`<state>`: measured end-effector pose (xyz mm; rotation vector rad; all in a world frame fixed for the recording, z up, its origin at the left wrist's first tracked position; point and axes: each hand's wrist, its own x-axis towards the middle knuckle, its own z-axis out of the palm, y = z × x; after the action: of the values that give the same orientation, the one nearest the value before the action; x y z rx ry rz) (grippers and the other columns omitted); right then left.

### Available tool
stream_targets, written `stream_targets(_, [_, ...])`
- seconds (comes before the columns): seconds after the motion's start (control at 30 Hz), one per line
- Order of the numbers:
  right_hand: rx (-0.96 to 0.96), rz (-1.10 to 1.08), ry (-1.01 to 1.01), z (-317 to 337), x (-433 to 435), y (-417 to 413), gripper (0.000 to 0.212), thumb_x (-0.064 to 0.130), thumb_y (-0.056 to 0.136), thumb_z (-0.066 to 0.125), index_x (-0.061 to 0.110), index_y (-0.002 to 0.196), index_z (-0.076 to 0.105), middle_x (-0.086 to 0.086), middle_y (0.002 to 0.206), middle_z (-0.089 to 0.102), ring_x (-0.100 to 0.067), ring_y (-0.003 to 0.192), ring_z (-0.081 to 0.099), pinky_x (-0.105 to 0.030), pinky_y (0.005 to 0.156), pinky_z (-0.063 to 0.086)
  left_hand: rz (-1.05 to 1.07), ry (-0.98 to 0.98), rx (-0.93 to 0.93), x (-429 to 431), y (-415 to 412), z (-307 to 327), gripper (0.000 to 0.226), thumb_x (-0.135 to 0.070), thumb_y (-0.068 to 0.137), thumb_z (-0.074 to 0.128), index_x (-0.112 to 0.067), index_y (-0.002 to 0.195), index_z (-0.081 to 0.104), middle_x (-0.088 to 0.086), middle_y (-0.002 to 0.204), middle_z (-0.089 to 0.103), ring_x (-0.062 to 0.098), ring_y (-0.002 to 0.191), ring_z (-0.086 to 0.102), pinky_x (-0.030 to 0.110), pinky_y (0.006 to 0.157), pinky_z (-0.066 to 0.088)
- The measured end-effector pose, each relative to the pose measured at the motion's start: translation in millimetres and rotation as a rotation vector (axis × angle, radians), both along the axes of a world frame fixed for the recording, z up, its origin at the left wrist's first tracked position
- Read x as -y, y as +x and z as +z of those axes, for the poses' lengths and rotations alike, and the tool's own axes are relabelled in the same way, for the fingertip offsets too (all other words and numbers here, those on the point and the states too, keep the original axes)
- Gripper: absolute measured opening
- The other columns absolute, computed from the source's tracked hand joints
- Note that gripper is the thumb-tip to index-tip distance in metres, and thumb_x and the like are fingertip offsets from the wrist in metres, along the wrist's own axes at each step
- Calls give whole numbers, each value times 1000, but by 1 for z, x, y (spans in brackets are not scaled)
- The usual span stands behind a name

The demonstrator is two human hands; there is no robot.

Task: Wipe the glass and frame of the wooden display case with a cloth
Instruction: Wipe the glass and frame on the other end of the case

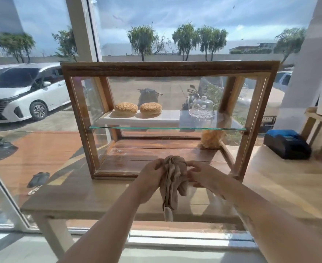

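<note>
The wooden display case (167, 69) with glass walls stands on a wooden table (80, 196) by the window. A beige cloth (173, 183) hangs bunched in front of the case's lower front frame. My left hand (150, 177) grips the cloth from the left. My right hand (202, 175) pinches the cloth's upper right side with its fingertips. Inside, a glass shelf (156, 128) carries two sesame buns (126, 109) on a white board and a glass dome (202, 107).
A black and blue device (287, 143) sits on the table right of the case. Pale wooden shelving (319, 128) stands at the far right. Large windows rise directly behind the case. The table's front edge lies just under my forearms.
</note>
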<state>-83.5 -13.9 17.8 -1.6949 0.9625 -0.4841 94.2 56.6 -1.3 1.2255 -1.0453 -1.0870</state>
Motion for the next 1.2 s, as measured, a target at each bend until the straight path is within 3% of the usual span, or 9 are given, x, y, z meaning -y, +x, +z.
stream_targets(0.1, [-47,-58,-17,-9,3,-4,6,21,91,69,20,96,65,-5,88,67,-14,78,63,-29,72,45,118,68,125,4,5,-8,19,-20,99,54,-11,97,71,12,91,73,20,80,64,37,75,53])
stream_targets(0.23, [-85,-111,-57,-17,12,-6,15,18,87,73,17,83,59,-2,76,60,-10,67,55,-24,61,42,306,90,362,11,24,-12,21,-17,96,56,-17,81,72,3,78,72,13,69,60,20,57,47])
stream_targets(0.33, [-145,-134,-131,-23,14,-1,14,14,87,66,17,83,53,-7,80,58,-17,73,53,-33,68,45,335,82,513,16,34,-13,19,-18,93,58,-19,77,68,-3,70,67,13,65,57,19,52,43])
stream_targets(0.47, [-140,-103,-155,-20,16,1,25,6,91,56,29,99,51,-12,84,63,-23,71,57,-33,63,49,348,106,617,21,36,-14,10,-27,92,61,-18,89,63,1,87,65,18,79,58,35,70,50])
stream_targets(0.6, [-241,-44,-183,-20,16,-2,25,6,94,53,29,103,59,-9,82,59,-25,73,57,-36,67,51,358,-24,1006,9,28,-22,32,-53,85,64,-26,102,60,-8,100,55,12,96,45,28,81,35])
stream_targets(0.67, [-251,-50,-203,-23,15,-2,15,9,95,55,20,105,60,-11,83,57,-27,73,56,-37,67,50,160,-22,974,5,17,-28,42,-62,74,70,-31,101,62,-14,97,56,6,93,45,23,76,34])
stream_targets(0.8, [-242,-33,-182,-25,16,-5,11,19,95,61,22,106,58,-9,88,61,-21,71,58,-26,55,48,12,157,908,14,-3,-41,63,-59,70,75,-29,122,56,-3,114,60,19,113,47,42,96,43])
stream_targets(1.0, [-286,-24,-158,-28,27,-19,20,24,89,73,18,96,55,-6,86,65,-12,62,62,-25,56,51,32,139,905,29,-5,-44,4,-37,87,66,-36,90,64,-6,99,61,21,105,53,40,94,44])
stream_targets(1.2, [-261,-84,-213,-34,28,-10,36,21,84,77,15,85,42,-5,82,51,-18,69,47,-31,57,45,129,150,722,35,-4,-43,17,-32,95,50,-25,80,44,-6,75,52,13,67,45,28,62,38])
